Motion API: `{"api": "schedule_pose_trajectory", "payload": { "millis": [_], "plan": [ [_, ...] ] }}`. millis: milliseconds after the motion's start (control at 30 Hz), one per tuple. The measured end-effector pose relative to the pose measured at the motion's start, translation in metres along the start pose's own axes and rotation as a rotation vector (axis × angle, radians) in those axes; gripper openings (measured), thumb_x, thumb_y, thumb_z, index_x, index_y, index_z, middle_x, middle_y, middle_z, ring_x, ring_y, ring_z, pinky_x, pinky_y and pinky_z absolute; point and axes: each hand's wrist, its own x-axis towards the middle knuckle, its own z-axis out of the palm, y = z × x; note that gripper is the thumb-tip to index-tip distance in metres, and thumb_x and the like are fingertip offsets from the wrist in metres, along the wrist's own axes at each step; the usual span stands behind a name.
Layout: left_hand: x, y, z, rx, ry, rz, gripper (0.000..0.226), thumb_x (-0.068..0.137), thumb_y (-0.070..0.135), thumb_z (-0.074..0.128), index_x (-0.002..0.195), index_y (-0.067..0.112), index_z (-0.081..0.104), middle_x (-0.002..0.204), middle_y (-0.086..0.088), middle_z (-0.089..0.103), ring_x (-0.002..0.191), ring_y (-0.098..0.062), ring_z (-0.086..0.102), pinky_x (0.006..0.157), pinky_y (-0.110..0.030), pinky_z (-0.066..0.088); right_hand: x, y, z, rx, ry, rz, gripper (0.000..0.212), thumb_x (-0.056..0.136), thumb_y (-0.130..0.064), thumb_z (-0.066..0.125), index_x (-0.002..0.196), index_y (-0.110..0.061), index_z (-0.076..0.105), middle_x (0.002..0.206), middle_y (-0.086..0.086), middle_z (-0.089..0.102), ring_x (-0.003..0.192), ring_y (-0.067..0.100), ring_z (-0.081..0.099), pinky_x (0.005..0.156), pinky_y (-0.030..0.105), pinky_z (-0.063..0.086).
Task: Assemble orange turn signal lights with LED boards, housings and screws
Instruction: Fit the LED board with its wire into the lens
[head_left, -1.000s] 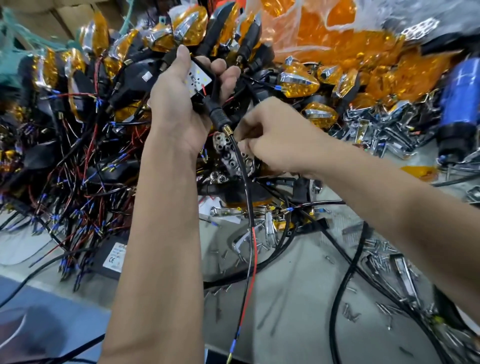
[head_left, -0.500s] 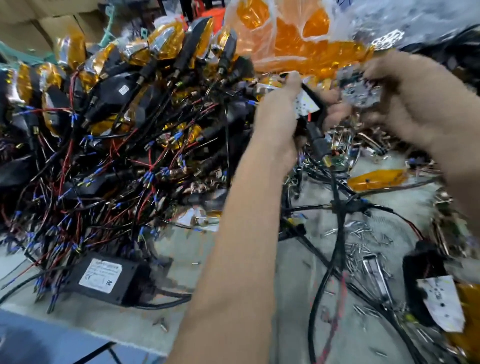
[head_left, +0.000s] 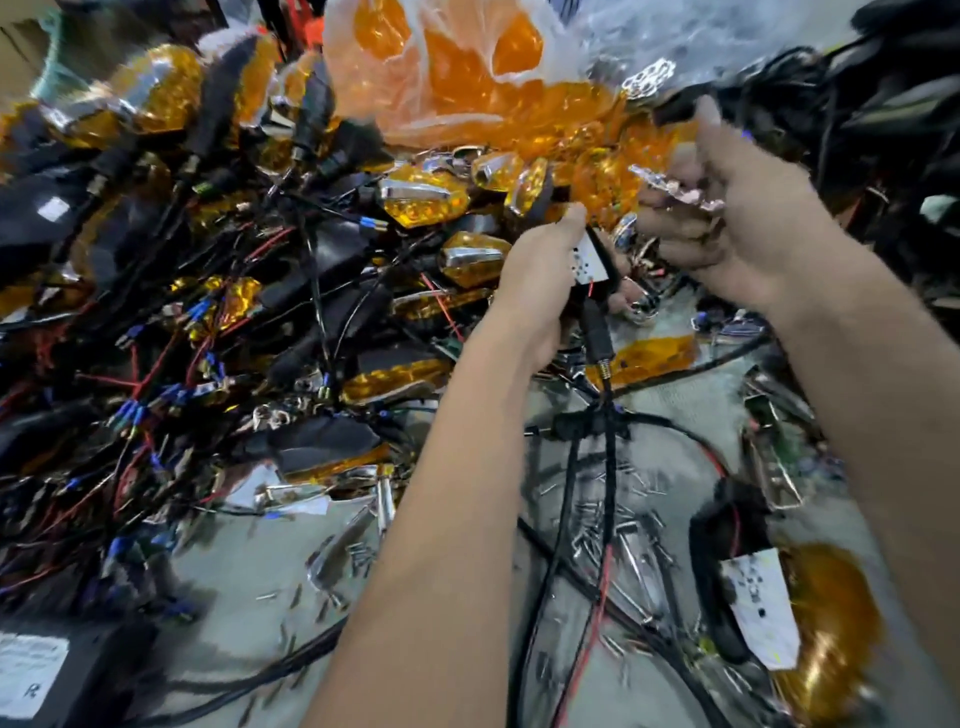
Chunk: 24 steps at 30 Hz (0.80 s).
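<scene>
Chrome part (head_left: 675, 187) in right hand (head_left: 737, 208) blurred, adapter (head_left: 47, 670) cut off at left edge

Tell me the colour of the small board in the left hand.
White with small dark dots, seen in the head view: the LED board in the left hand.

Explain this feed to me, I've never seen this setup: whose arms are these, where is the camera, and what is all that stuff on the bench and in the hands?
There is no machine here. A person works with bare hands, and the one camera sits on their head, looking forward and down, so both forearms reach in from the bottom.

The left hand grips a black housing with a white LED board seated in it; its wires hang down. The right hand pinches a small shiny part, too blurred to name.

On the bench lies a big heap of orange turn signal lights tangled with red and black wires, a plastic bag of orange lenses behind, loose screws scattered near the middle, and another housing with a board at lower right.
</scene>
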Motion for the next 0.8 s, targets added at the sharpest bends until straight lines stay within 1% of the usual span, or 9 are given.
{"api": "schedule_pose_trajectory", "payload": {
  "millis": [67, 167, 233, 333, 400, 433, 500, 567, 800],
  "plan": [
    [0.003, -0.001, -0.001, 0.006, -0.014, 0.04, 0.051, 0.114, 0.034, 0.038, 0.078, 0.005, 0.06, 0.069, -0.01, 0.065, 0.059, -0.027, 0.062, 0.051, -0.03, 0.051, 0.003, 0.005, -0.002, 0.022, 0.023, -0.026, 0.037, 0.107, -0.041, 0.052, 0.076, -0.022, 0.044, 0.071, -0.001, 0.038, 0.05, 0.007, 0.033, 0.038, 0.017, 0.024],
    [0.004, -0.002, -0.002, -0.008, -0.04, 0.076, 0.052, 0.113, 0.035, 0.038, 0.078, 0.006, 0.061, 0.071, -0.011, 0.064, 0.059, -0.027, 0.061, 0.052, -0.031, 0.05, 0.002, 0.006, -0.004, 0.014, 0.019, -0.094, 0.018, 0.1, -0.032, 0.06, 0.089, -0.019, 0.053, 0.087, 0.002, 0.048, 0.062, 0.011, 0.049, 0.048, 0.021, 0.032],
    [0.003, -0.002, -0.003, -0.022, -0.087, 0.102, 0.049, 0.113, 0.035, 0.037, 0.08, 0.006, 0.059, 0.074, -0.011, 0.064, 0.059, -0.026, 0.06, 0.052, -0.031, 0.049, -0.001, 0.005, -0.006, -0.005, -0.067, -0.16, 0.012, 0.101, -0.025, 0.058, 0.092, -0.017, 0.055, 0.09, 0.005, 0.048, 0.069, 0.011, 0.048, 0.053, 0.022, 0.03],
    [0.002, -0.001, -0.003, -0.038, -0.177, 0.172, 0.043, 0.114, 0.033, 0.035, 0.086, 0.006, 0.054, 0.081, -0.011, 0.062, 0.06, -0.027, 0.058, 0.054, -0.031, 0.047, -0.009, 0.004, -0.005, -0.046, -0.16, -0.225, 0.001, 0.098, -0.014, 0.057, 0.098, -0.014, 0.058, 0.092, 0.009, 0.044, 0.071, 0.015, 0.044, 0.053, 0.025, 0.026],
    [0.001, -0.001, -0.002, -0.047, -0.22, 0.206, 0.041, 0.115, 0.031, 0.033, 0.088, 0.006, 0.052, 0.084, -0.009, 0.062, 0.06, -0.028, 0.056, 0.053, -0.031, 0.046, -0.013, 0.005, -0.005, -0.081, -0.158, -0.254, 0.01, 0.094, -0.01, 0.06, 0.102, -0.015, 0.057, 0.09, 0.008, 0.049, 0.074, 0.021, 0.051, 0.05, 0.027, 0.029],
    [0.001, -0.001, -0.001, -0.042, -0.237, 0.215, 0.04, 0.115, 0.03, 0.032, 0.088, 0.006, 0.051, 0.082, -0.007, 0.062, 0.059, -0.028, 0.056, 0.053, -0.031, 0.045, -0.015, 0.005, -0.004, -0.077, -0.155, -0.275, 0.015, 0.094, -0.009, 0.062, 0.106, -0.016, 0.056, 0.088, 0.005, 0.052, 0.074, 0.021, 0.052, 0.048, 0.024, 0.031],
    [0.0, 0.0, -0.002, -0.018, -0.268, 0.232, 0.039, 0.115, 0.03, 0.031, 0.089, 0.008, 0.049, 0.075, -0.004, 0.06, 0.06, -0.027, 0.055, 0.053, -0.031, 0.044, -0.018, 0.004, -0.003, -0.059, -0.177, -0.323, 0.03, 0.096, -0.005, 0.062, 0.122, -0.014, 0.051, 0.088, 0.0, 0.058, 0.068, 0.018, 0.047, 0.043, 0.017, 0.034],
    [-0.002, 0.001, -0.002, -0.015, -0.297, 0.256, 0.038, 0.115, 0.03, 0.03, 0.09, 0.01, 0.05, 0.076, -0.008, 0.055, 0.062, -0.027, 0.054, 0.054, -0.032, 0.042, -0.02, 0.001, -0.003, -0.074, -0.216, -0.362, 0.042, 0.098, -0.003, 0.06, 0.136, -0.013, 0.045, 0.087, -0.008, 0.062, 0.062, 0.008, 0.048, 0.044, 0.014, 0.038],
    [-0.003, 0.002, -0.004, -0.156, -0.431, 0.222, 0.041, 0.114, 0.032, 0.033, 0.095, 0.018, 0.067, 0.103, -0.011, 0.051, 0.075, -0.023, 0.055, 0.052, -0.03, 0.048, -0.022, 0.002, -0.003, -0.072, -0.272, -0.39, 0.036, 0.096, -0.005, 0.061, 0.128, -0.014, 0.048, 0.088, -0.013, 0.066, 0.063, 0.001, 0.058, 0.047, 0.014, 0.041]
  ]
}}
